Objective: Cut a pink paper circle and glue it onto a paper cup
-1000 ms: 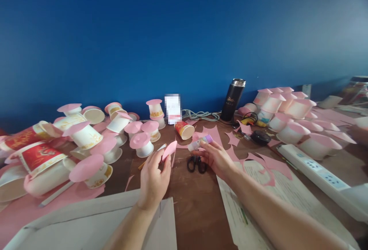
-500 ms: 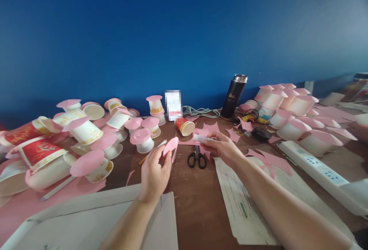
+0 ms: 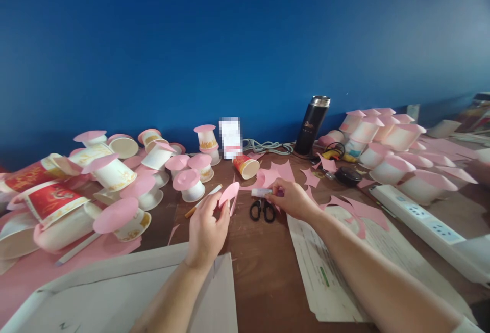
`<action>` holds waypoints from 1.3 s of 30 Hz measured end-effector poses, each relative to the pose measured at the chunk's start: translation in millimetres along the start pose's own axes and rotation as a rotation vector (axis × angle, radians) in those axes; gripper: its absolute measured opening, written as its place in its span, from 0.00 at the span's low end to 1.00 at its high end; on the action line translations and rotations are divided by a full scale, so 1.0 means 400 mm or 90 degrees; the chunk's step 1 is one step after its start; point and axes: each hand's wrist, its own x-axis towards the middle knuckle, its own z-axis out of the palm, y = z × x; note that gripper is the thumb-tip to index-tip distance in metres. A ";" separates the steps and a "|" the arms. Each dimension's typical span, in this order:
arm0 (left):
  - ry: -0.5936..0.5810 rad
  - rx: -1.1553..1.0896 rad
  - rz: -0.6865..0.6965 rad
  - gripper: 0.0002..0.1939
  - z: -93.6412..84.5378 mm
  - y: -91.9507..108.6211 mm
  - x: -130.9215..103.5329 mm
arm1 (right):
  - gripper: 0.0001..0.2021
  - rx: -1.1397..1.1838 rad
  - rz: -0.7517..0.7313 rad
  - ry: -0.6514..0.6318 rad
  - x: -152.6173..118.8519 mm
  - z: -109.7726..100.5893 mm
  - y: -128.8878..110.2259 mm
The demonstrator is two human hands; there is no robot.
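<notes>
Between the thumb and fingers of my left hand point(image 3: 209, 226) is a bent pink paper piece point(image 3: 229, 193) with a rounded edge. My right hand point(image 3: 293, 199) pinches a small whitish tube point(image 3: 261, 192) that looks like a glue stick, its pale end pointing left toward the paper. Black-handled scissors point(image 3: 262, 211) lie just below the tube, their blades mostly hidden. Behind them, a red paper cup point(image 3: 245, 167) rests on its side with its mouth toward me. Pink paper scraps point(image 3: 276, 172) are scattered beyond my right hand.
Paper cups with pink discs point(image 3: 187, 186) crowd the left; more pink-topped cups point(image 3: 406, 136) stand at the right. A black flask point(image 3: 312, 125) leans near the blue wall. A white power strip point(image 3: 424, 226) and printed sheet point(image 3: 325, 272) lie right, a white board point(image 3: 126, 292) left.
My right hand has moved slightly down and toward me with the tube, now closer over the scissors. My left hand keeps the pink paper in nearly the same place.
</notes>
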 end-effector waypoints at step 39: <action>-0.264 0.315 -0.086 0.10 -0.060 -0.087 0.030 | 0.11 0.200 -0.079 0.081 -0.032 0.009 -0.041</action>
